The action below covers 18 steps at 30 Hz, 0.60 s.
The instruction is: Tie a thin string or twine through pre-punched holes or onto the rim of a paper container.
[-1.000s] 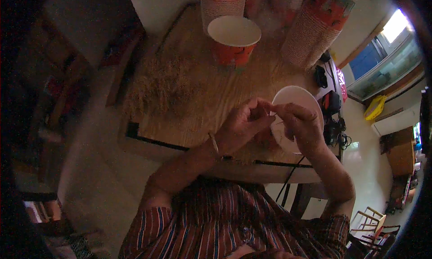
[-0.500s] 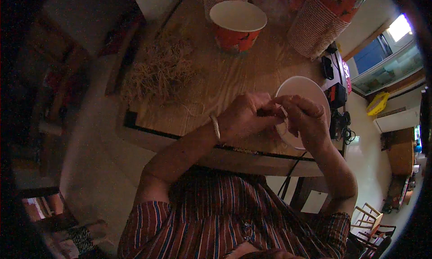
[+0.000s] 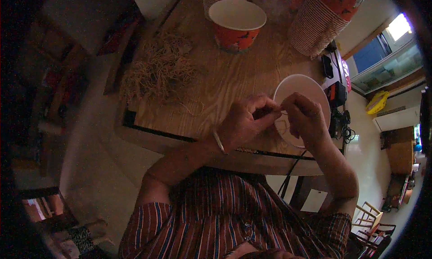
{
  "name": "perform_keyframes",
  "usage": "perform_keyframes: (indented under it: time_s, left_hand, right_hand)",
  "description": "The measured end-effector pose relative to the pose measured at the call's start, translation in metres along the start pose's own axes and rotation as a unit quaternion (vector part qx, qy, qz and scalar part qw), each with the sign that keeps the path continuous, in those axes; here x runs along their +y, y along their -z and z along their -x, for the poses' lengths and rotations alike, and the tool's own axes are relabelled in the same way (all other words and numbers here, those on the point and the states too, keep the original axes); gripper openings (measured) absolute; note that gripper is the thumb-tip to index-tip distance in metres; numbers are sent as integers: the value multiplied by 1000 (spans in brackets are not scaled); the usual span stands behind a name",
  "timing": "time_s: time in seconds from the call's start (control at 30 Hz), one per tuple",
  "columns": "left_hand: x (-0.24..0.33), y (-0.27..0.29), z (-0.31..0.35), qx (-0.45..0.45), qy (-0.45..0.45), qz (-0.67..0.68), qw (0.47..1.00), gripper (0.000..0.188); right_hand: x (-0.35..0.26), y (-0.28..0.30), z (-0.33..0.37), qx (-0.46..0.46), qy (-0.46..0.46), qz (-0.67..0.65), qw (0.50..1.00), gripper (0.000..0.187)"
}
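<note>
My left hand (image 3: 249, 119), with a pale bangle (image 3: 219, 142) at the wrist, is closed in a pinch. Its fingertips meet those of my right hand (image 3: 306, 119), also pinched. A thin tan strand (image 3: 283, 120), like string or a rootlet, curves down from between them. Both hands are over the near side of a paper tub (image 3: 302, 81) with a pale inside and a white rim. To the left on the table lies a tangled heap of similar thin tan strands (image 3: 162, 72); one loose curl lies at its near edge.
The wooden table (image 3: 234, 86) has a dark front edge. An orange-red paper tub (image 3: 236, 36) stands at the back, with stacks of nested tubs (image 3: 317, 27) behind and right of it. Black devices and cables (image 3: 337, 97) line the right edge. A chair (image 3: 371, 218) stands at lower right.
My fingers have shifted slightly, and the fingertips are now pinched close together. The strand's loop shows more clearly below them. The tubs and the heap stay where they were.
</note>
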State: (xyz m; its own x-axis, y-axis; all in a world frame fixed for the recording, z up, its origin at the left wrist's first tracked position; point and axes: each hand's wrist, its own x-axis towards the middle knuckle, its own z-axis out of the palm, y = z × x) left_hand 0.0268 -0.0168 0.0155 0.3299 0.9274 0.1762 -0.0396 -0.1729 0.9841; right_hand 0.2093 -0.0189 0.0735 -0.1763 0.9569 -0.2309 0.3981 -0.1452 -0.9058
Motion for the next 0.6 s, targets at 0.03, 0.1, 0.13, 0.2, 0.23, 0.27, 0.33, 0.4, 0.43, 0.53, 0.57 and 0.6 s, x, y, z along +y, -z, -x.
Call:
perform_keyframes:
  time_s: [0.03, 0.1, 0.13, 0.2, 0.23, 0.27, 0.33, 0.4, 0.43, 0.53, 0.57, 0.6]
  left_hand:
    - [0, -1, 1, 17, -30, -62, 997, 13]
    - [-5, -5, 4, 29, -28, -37, 998, 13]
    - [-6, -6, 4, 43, -25, -12, 999, 14]
    - [-7, -7, 4, 50, -30, -20, 998, 14]
    - [-7, -7, 5, 58, -36, -29, 997, 15]
    - [-6, -7, 5, 58, -37, -29, 997, 15]
    - [-1, -7, 6, 68, -52, -50, 995, 13]
    - [1, -7, 7, 74, -84, -94, 989, 12]
    - [1, -7, 8, 80, -117, -137, 980, 11]
    - [-3, -6, 5, 101, -230, -199, 947, 13]
    - [-2, -6, 6, 100, -230, -199, 947, 13]
    - [0, -7, 7, 94, -217, -199, 951, 13]
  right_hand:
    - [0, 0, 0, 2, 1, 0, 1000, 16]
    - [1, -2, 0, -7, -68, -6, 998, 16]
    - [1, -2, -1, -5, -68, -7, 998, 16]
    - [-1, -3, -1, -10, -46, -33, 998, 17]
    - [-1, -4, 1, -11, -46, -34, 998, 17]
    - [-2, -2, 1, -25, -69, -43, 996, 17]
    - [-3, -1, 0, -40, -91, -51, 994, 17]
    - [-4, -1, 2, -50, -88, -36, 994, 19]
    - [-6, -2, 3, -50, -89, -37, 994, 19]
    - [-11, -1, 2, -56, -105, -40, 992, 18]
    - [-8, 1, 2, -77, -108, -60, 989, 18]
    - [-6, 3, 1, -98, -110, -80, 986, 17]
